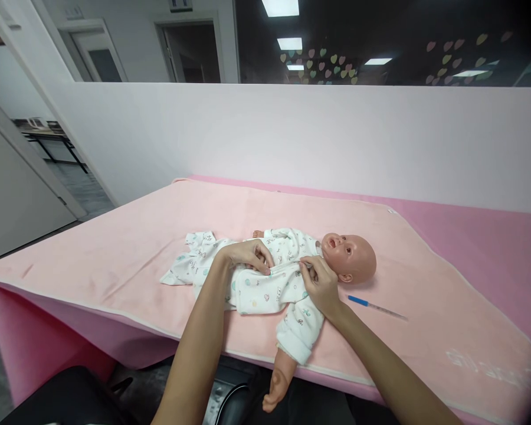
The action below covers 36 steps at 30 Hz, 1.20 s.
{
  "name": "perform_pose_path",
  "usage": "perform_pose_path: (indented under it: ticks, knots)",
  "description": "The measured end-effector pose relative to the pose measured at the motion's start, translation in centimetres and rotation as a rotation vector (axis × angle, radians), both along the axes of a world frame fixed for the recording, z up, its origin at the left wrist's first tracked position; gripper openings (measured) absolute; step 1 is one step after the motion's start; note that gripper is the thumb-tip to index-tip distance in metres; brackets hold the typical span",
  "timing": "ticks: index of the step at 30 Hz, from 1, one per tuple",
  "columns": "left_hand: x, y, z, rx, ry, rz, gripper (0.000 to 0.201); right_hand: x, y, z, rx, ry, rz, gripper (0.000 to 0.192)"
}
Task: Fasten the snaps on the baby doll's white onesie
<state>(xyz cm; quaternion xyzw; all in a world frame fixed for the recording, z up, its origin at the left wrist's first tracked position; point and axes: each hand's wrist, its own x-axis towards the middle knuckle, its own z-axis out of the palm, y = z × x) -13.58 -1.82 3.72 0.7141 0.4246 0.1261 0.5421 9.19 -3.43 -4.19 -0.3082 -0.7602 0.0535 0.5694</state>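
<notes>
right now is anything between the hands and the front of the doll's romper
Nothing visible is. The left hand and the right hand both rest directly on the white romper at the doll's chest, fingers pinching the front closure. The thermometer lies apart on the pink blanket, beside the head.

Doll (292, 277) chest hidden under hands; far arm mostly hidden; thermometer (376, 307) markings too small to read.

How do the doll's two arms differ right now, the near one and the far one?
The near arm sticks out past the table edge, its bare hand hanging off; the far arm lies on the pink towel. The near arm shows its whole sleeve; the far arm is mostly hidden behind the body. Both wear the white printed romper.
</notes>
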Motion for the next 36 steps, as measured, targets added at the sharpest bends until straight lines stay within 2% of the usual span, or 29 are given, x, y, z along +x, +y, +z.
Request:
perform_pose_path:
  ticks: [8, 16, 20, 27, 36]
  knots:
    - [-0.10, -0.35, 0.32, -0.067, -0.104, 0.044, 0.021, 0.11, -0.07, -0.04, 0.001, -0.011, 0.013, 0.010]
    - [-0.03, -0.38, 0.12, -0.063, -0.171, 0.076, 0.027, 0.06, -0.02, -0.01, 0.012, -0.005, 0.010, 0.010]
    - [0.04, -0.32, 0.13, -0.056, -0.158, 0.077, 0.029, 0.04, -0.01, -0.03, 0.015, -0.005, 0.004, 0.010]
    - [0.22, -0.22, 0.19, -0.041, -0.089, 0.172, 0.024, 0.06, -0.03, -0.07, 0.021, -0.018, -0.012, 0.010]
    - [0.24, -0.12, -0.17, -0.068, -0.137, 0.164, 0.027, 0.08, 0.06, -0.05, 0.008, -0.030, -0.006, 0.011]
